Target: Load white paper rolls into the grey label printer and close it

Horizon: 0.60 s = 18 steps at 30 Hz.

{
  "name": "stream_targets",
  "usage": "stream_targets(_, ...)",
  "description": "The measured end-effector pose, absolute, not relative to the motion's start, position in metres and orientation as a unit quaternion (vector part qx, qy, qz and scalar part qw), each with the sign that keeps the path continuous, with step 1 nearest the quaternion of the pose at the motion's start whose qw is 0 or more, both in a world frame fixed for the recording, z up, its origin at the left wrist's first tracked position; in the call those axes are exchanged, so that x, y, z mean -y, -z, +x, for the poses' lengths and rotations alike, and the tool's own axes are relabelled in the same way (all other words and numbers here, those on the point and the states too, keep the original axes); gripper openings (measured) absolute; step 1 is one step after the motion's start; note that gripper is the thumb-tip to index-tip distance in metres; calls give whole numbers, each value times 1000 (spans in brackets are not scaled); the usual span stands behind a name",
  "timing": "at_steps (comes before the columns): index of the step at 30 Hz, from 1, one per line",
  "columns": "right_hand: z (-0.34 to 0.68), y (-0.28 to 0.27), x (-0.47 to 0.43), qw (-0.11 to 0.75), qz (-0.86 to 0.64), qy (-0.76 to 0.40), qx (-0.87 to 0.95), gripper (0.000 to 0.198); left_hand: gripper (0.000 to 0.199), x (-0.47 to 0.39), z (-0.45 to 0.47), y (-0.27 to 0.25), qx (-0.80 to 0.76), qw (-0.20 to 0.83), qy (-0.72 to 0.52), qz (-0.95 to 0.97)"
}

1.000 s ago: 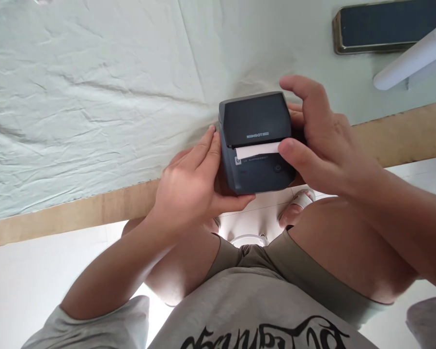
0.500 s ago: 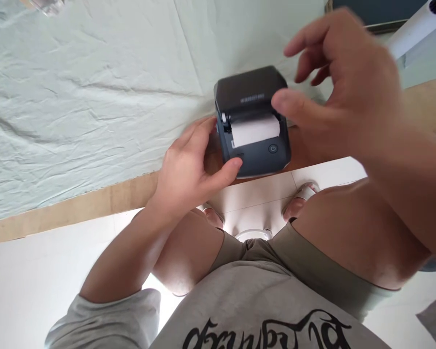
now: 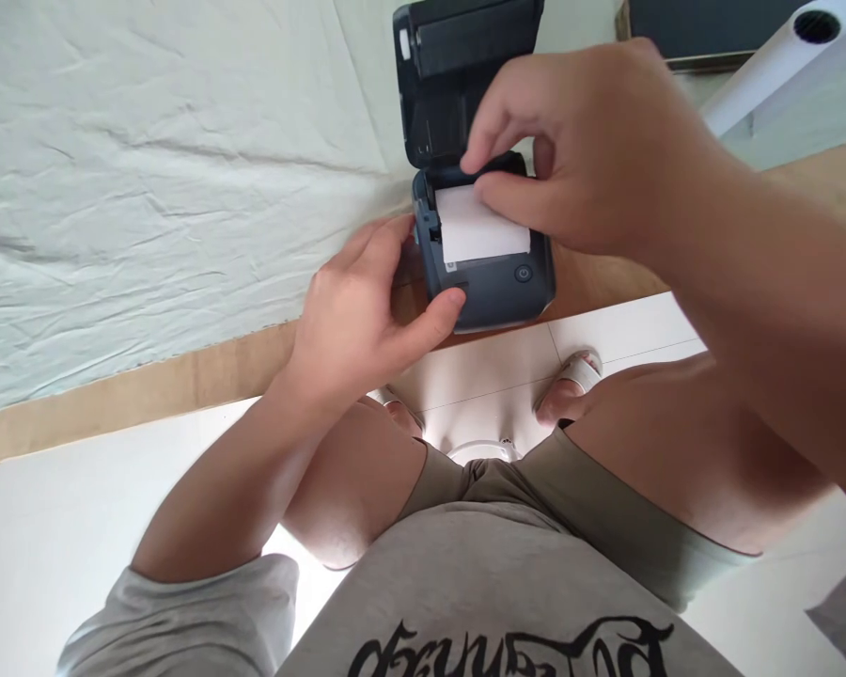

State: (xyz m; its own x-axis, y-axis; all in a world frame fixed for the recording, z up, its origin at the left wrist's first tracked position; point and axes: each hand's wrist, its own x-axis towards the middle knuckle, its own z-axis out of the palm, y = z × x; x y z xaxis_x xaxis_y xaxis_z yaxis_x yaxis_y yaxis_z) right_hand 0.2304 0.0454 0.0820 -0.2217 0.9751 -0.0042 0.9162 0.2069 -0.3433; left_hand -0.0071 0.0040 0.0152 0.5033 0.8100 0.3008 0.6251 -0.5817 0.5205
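Observation:
A dark blue-grey label printer (image 3: 490,301) sits at the table's front edge, its black lid (image 3: 433,103) tipped back. White label paper (image 3: 476,230) lies in the compartment and over the front lip. My left hand (image 3: 359,310) grips the printer's left side, thumb on the front and fingers along the side. Over the compartment is my right hand (image 3: 585,155), its fingers curled and its thumb tip at the paper's upper edge. Thumb and forefinger are a little apart, with nothing visibly held between them. The right hand covers part of the lid and the compartment.
A pale green cloth (image 3: 183,188) covers the table, leaving a wooden edge strip (image 3: 204,362) bare. At the back right lie a dark framed panel (image 3: 712,28) and a white tube (image 3: 761,85). My legs are below the table edge.
The printer's lid has swung up and back, exposing the paper compartment. My right hand has moved left from beside the printer to over the paper. My left hand keeps its grip.

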Motion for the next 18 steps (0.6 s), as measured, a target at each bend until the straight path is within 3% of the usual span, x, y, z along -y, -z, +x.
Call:
stream_targets(4, 223, -101, -61, -23, -598, -135, 790, 47, 74, -3, -6, -16, -422, 171, -263, 851)
stream_targets(10, 205, -107, -65, -134, -606, -101, 778, 68, 75, -1, -6, -16, -430, 188, -258, 845)
stream_targets(14, 201, -103, -78, -154, -587, -114, 786, 70, 76, -2, -7, -15, -425, 168, -263, 850)
stream_targets(18, 221, -109, -85, -98, -572, -152, 800, 64, 72, 1, -4, -17, -406, 184, -305, 842)
